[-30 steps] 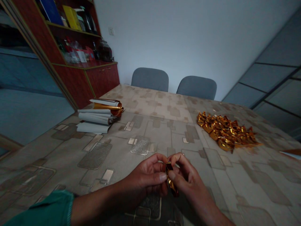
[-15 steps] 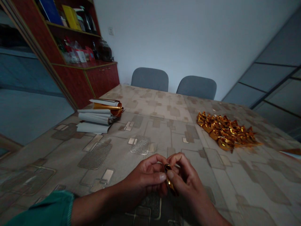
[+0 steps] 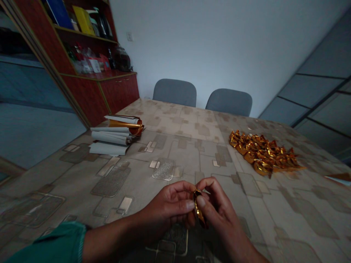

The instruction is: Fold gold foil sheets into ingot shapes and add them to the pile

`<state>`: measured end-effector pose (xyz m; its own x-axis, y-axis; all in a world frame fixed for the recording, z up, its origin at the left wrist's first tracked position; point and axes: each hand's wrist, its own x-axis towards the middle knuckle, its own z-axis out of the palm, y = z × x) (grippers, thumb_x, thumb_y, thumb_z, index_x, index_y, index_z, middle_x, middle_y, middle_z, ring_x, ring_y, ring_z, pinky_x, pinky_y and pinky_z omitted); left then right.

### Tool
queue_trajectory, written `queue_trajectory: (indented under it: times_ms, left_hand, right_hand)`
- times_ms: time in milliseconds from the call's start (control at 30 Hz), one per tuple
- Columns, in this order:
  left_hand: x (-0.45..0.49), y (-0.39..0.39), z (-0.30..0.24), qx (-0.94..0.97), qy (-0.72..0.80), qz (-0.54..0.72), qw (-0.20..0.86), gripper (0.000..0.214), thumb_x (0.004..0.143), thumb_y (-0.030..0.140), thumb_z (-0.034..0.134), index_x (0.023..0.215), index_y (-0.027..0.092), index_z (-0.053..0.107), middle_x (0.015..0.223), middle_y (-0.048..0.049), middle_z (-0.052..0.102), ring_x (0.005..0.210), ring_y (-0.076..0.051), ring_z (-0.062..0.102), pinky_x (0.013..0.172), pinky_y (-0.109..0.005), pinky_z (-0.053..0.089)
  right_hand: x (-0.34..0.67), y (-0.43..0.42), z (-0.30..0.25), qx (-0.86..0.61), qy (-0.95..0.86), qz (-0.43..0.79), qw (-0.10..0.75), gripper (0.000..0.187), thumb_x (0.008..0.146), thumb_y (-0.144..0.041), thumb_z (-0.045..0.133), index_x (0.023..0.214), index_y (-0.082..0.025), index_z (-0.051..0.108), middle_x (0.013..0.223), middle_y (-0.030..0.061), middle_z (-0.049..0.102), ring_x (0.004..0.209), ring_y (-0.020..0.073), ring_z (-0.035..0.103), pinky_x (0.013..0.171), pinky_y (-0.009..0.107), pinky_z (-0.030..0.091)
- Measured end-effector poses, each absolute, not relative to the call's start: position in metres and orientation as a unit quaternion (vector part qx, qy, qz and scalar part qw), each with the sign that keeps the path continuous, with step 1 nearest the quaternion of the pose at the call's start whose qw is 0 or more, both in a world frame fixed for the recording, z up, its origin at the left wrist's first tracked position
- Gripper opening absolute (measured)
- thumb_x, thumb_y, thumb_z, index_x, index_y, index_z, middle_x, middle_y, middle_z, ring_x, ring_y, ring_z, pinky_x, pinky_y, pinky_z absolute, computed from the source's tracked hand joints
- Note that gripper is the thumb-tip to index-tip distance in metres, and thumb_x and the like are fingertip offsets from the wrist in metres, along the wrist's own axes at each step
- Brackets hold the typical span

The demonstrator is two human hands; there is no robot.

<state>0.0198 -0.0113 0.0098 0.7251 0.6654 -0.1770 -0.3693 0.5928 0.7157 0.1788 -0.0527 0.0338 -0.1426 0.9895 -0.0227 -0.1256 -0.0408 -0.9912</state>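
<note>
A small piece of folded gold foil paper (image 3: 199, 212) is held upright between my two hands, low over the table's near side. My left hand (image 3: 174, 204) pinches it from the left, with thumb and fingertips at its upper edge. From the other side my right hand (image 3: 216, 206) presses it between thumb and forefinger. Parts of the foil are hidden behind the fingers. Farther right lies a cluster of folded gold foil pieces (image 3: 260, 149), set close together in rows. To the left sits a stack of gold foil sheets with pale backs (image 3: 112, 137), bent over in folds.
The table (image 3: 189, 146) has a patterned cover. Two grey chairs (image 3: 174, 92) stand at its far edge. A red-brown cabinet (image 3: 117, 91) with items on its shelves is at the back left. One foil sheet (image 3: 340, 178) lies at the right edge.
Both hands stay in nearly the same place, still pinching the foil piece. The fingers have shifted slightly on it, and a bit more of its gold side shows.
</note>
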Motion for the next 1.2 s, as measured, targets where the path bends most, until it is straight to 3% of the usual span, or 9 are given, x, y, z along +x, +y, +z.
queue_trajectory:
  times_ms: [267, 500, 833, 1200]
  left_hand:
    - [0.0198, -0.0094, 0.0110, 0.353, 0.232, 0.298, 0.856, 0.034, 0.074, 0.033, 0.086, 0.096, 0.014, 0.069, 0.081, -0.0042, 0.070, 0.059, -0.010, 0.064, 0.057, -0.020, 0.048]
    - [0.0195, -0.0098, 0.0104, 0.347, 0.246, 0.297, 0.855, 0.039, 0.074, 0.032, 0.086, 0.104, 0.015, 0.069, 0.084, -0.0039, 0.070, 0.060, -0.010, 0.063, 0.060, -0.021, 0.049]
    - [0.0201, -0.0088, 0.0075, 0.362, 0.243, 0.295, 0.850, 0.040, 0.072, 0.035, 0.087, 0.100, 0.013, 0.070, 0.081, -0.0063, 0.072, 0.061, -0.011, 0.065, 0.060, -0.021, 0.050]
    - [0.0212, -0.0102, 0.0120, 0.350, 0.261, 0.326, 0.839, 0.038, 0.073, 0.032, 0.086, 0.103, 0.013, 0.073, 0.084, -0.0063, 0.072, 0.060, -0.010, 0.063, 0.059, -0.021, 0.046]
  right_hand:
    - [0.1782, -0.0523, 0.0294, -0.477, -0.526, 0.516, 0.479, 0.023, 0.093, -0.043, 0.062, 0.090, -0.024, 0.050, 0.064, -0.0071, 0.045, 0.053, 0.0109, 0.041, 0.048, 0.022, 0.033]
    - [0.1810, -0.0496, 0.0296, -0.441, -0.501, 0.565, 0.486, 0.027, 0.096, -0.049, 0.059, 0.095, -0.024, 0.049, 0.070, -0.0053, 0.053, 0.058, 0.0115, 0.051, 0.052, 0.022, 0.040]
    - [0.1768, -0.0499, 0.0257, -0.454, -0.494, 0.559, 0.487, 0.033, 0.093, -0.053, 0.063, 0.090, -0.023, 0.048, 0.062, -0.0084, 0.049, 0.049, 0.0085, 0.045, 0.046, 0.019, 0.034]
    - [0.1766, -0.0522, 0.0328, -0.450, -0.498, 0.544, 0.503, 0.028, 0.095, -0.048, 0.061, 0.098, -0.025, 0.047, 0.074, -0.0043, 0.057, 0.059, 0.0118, 0.056, 0.053, 0.023, 0.044]
